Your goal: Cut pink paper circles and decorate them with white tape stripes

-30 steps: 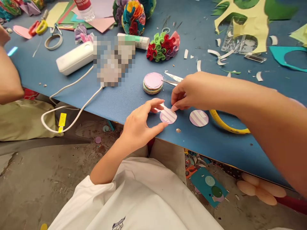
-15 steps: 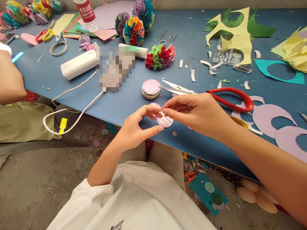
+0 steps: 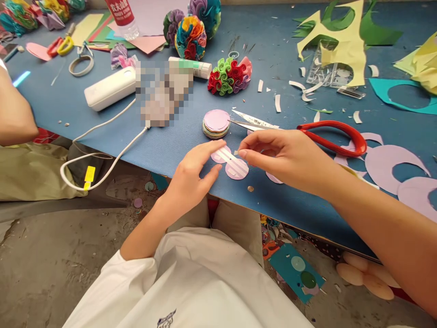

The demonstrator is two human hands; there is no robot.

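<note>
Two light-purple paper circles (image 3: pixel 236 169) lie near the table's front edge, with white strips running across them. My left hand (image 3: pixel 196 171) rests at their left side, its thumb and forefinger apart; the forefinger's tip is at the end of a white strip (image 3: pixel 229 157). Just right of the circles, my right hand (image 3: pixel 276 152) pinches a small pale scrap (image 3: pixel 236 153), too small to tell its material. Behind the hands stands a stack of paper circles (image 3: pixel 216 124) with a purple one on top. Red-handled scissors (image 3: pixel 336 135) lie behind my right hand, partly covered by it.
A glue stick (image 3: pixel 190 67) and curled-paper flowers (image 3: pixel 229 76) lie farther back. On the left are a white power bank (image 3: pixel 109 88) with its cable and another person's arm (image 3: pixel 15 107). Purple cut-out sheets (image 3: pixel 389 168) and paper offcuts lie right.
My hands have drawn apart: the right has moved slightly right with the pale scrap, the left slightly left. More of the purple circles and their white strips now shows.
</note>
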